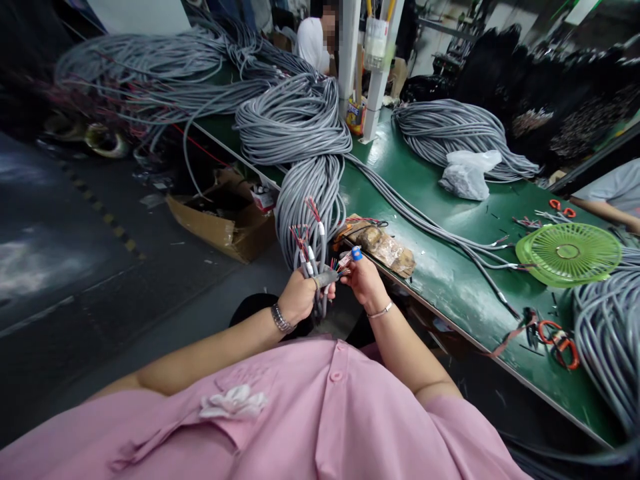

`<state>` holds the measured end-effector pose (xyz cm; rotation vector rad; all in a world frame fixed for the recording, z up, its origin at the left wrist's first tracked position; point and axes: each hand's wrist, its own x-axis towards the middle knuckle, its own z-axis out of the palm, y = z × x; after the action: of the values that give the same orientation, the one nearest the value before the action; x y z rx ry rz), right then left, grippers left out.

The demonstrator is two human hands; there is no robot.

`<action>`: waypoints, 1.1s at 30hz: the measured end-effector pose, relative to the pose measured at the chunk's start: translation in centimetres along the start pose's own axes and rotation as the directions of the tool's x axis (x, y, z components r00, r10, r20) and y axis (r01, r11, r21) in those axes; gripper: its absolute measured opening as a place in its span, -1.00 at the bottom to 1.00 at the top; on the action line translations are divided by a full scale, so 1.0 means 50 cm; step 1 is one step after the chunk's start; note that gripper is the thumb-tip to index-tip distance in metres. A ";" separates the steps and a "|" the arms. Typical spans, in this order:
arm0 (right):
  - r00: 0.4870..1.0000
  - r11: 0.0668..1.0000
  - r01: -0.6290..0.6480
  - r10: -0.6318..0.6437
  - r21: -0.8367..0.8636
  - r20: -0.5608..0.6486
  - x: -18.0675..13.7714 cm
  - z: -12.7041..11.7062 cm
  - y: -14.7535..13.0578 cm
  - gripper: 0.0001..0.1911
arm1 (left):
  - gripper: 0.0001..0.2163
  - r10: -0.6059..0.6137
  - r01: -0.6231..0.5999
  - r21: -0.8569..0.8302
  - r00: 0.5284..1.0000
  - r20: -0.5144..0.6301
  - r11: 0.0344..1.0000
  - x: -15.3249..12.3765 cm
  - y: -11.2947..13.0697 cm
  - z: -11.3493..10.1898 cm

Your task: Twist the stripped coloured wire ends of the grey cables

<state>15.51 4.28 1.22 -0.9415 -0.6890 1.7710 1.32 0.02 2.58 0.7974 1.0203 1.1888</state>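
Several grey cables are gripped in my left hand [299,297], its fingers wrapped round them just below the bench edge. One grey cable [327,278] in that grip points right, with thin coloured wires fanning from its stripped end. Other cable ends [306,253] stand upright above the hand, with red and dark wires showing. My right hand [367,285] is closed in a pinch at the wires [342,271] of the right-pointing cable. A blue wrap [356,253] covers one of its fingertips. The exact contact between fingers and wires is too small to see.
Large grey cable coils [295,120] lie across the green bench [400,180]. A taped lump [387,250] sits at its near edge. To the right are a green fan [569,251] and orange-handled scissors [560,343]. A cardboard box [220,227] stands left; other people sit nearby.
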 end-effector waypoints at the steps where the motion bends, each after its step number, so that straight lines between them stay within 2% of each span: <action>1: 1.000 1.000 0.015 -0.015 0.000 -0.005 0.000 0.003 0.000 -0.54 | -0.80 0.000 0.000 0.001 1.000 -0.001 1.000 0.003 0.000 0.002; 7: 1.000 0.996 0.026 -0.024 0.090 -0.018 -0.006 0.006 0.006 -0.59 | -0.80 0.003 -0.003 0.015 1.000 -0.001 1.000 0.018 -0.007 0.005; 18: 0.994 0.986 0.084 -0.074 0.145 -0.078 -0.001 0.014 0.016 -0.64 | -0.81 -0.040 0.041 0.076 0.999 -0.016 0.996 0.022 -0.008 0.011; 22: 0.998 0.985 0.057 -0.051 0.161 -0.046 -0.005 0.015 0.019 -0.61 | -0.82 -0.013 0.013 0.051 1.000 -0.001 0.999 0.016 -0.003 0.010; 28: 0.999 0.978 -0.046 0.050 0.203 -0.016 -0.009 0.009 0.012 -0.48 | -0.85 0.017 -0.017 0.041 1.000 0.001 0.999 -0.008 0.007 0.007; 33: 0.999 0.980 -0.045 0.049 0.193 -0.019 -0.006 0.000 0.008 -0.50 | -0.87 0.059 -0.059 0.053 0.998 -0.008 0.997 -0.019 0.002 -0.001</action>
<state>15.39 3.87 1.00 -0.8511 -0.4740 1.8287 1.20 -0.90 2.85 0.8690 1.0455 1.2211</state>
